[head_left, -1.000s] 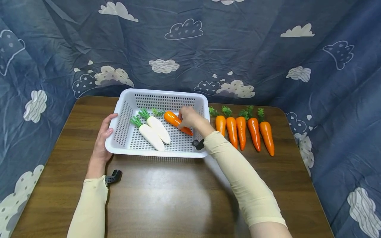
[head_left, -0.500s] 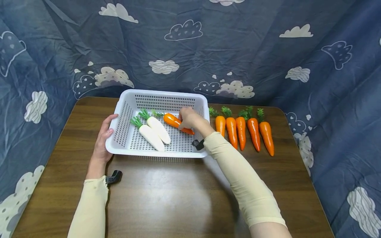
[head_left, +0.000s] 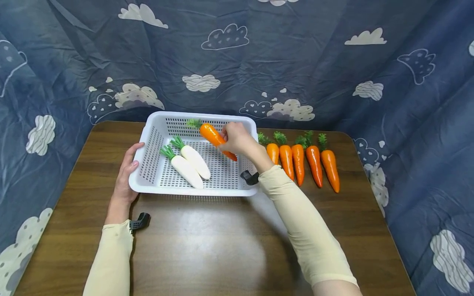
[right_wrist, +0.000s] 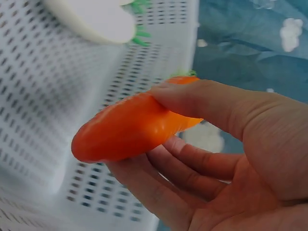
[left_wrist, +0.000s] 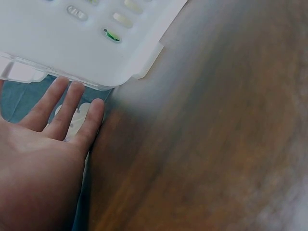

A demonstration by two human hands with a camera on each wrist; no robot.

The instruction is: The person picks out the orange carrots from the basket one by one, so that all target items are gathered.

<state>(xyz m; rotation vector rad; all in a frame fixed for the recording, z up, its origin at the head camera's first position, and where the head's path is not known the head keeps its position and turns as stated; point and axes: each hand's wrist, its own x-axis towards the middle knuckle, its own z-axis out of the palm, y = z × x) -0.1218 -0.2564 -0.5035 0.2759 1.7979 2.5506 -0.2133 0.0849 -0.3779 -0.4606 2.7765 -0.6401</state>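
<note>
In the head view, my right hand point(head_left: 238, 139) pinches an orange carrot point(head_left: 210, 132) between thumb and fingers, raised above the floor of a white slotted basket point(head_left: 200, 192). The right wrist view shows the thumb on one side of the carrot point(right_wrist: 130, 127) and fingers under the other; its leafy top is mostly hidden there. Two white radishes point(head_left: 187, 170) with green leaves lie side by side in the basket. At the basket's left end, my left hand point(head_left: 126, 176) touches the outside with extended fingers. In the left wrist view those fingers point(left_wrist: 89, 125) meet the basket's edge.
Several carrots point(head_left: 299, 162) with green tops lie in a row on the brown wooden table point(head_left: 200, 246), right of the basket; my right forearm partly covers the nearest. A dark blue cloth point(head_left: 259, 61) with clouds hangs behind the table.
My right hand has lifted the carrot off the basket floor, up and toward the back wall. The left hand stays at the basket's left end.
</note>
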